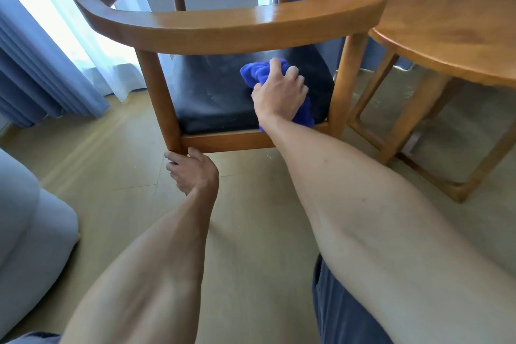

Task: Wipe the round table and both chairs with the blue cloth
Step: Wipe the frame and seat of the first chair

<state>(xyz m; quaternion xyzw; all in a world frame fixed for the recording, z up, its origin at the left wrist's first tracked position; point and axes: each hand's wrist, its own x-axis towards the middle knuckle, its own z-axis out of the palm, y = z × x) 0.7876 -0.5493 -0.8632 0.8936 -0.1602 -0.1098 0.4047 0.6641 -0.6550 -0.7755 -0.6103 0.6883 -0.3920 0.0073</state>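
A wooden armchair [237, 22] with a curved arm rail and a black padded seat [212, 92] fills the upper middle of the head view. My right hand [279, 92] reaches under the rail and is closed on the bunched blue cloth [259, 72], which presses on the right part of the black seat. My left hand [190, 170] grips the lower end of the chair's front left leg, at the corner of the seat frame. The round wooden table [452, 28] stands to the right of the chair. I see only one chair.
Blue curtains [36, 72] hang at the left and behind the table, with bright window light between them. A pale grey cushioned edge [25, 226] sits at the lower left. The table's wooden leg frame [413, 153] stands on light wood flooring [117, 153].
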